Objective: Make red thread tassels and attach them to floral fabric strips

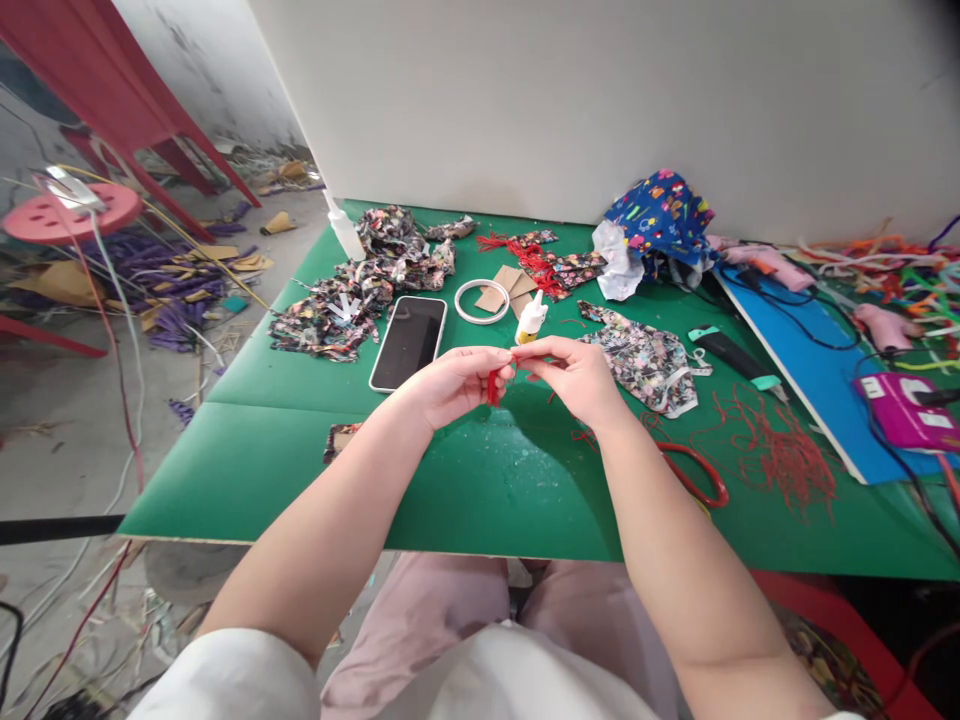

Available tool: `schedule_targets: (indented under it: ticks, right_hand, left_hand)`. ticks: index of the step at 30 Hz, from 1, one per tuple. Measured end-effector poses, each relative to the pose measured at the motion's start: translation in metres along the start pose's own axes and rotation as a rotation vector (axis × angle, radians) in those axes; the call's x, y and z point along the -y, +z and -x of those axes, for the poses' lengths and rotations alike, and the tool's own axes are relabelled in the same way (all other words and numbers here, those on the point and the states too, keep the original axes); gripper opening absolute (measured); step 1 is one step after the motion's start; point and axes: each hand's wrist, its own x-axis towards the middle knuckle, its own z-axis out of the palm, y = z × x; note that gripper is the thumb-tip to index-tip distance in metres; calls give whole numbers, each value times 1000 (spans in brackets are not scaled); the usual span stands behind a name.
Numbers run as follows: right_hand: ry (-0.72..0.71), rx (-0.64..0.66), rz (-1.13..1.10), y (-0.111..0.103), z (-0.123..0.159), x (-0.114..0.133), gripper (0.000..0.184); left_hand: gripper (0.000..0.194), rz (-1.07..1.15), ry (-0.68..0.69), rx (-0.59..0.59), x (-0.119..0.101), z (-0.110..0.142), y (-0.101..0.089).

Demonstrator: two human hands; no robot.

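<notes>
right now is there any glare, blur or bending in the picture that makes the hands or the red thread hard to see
Head view: even soft light, only faint shadows under the left hand and right hand; both are fairly sharp, though the red thread bundle pinched between them is too small for detail. Mild glare on the phone screen. Wide-lens bending curves the green table edges, and the corners darken.

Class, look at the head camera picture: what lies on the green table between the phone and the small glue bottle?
A white ring lies between the phone and glue bottle, seen in the head view.
</notes>
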Motion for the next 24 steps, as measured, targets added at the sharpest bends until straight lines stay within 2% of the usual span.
schedule_targets:
  ticks: [10,17,24]
  right_hand:
    - [-62,-29,137,2,2,2,15]
    - [-40,-58,145,4,3,4,13]
    - [-99,-75,141,3,3,6,11]
  left_hand:
    - [14,35,-7,1,0,0,0]
    - [14,13,-1,12,1,-1,-1]
    - [14,22,-5,12,1,-1,1]
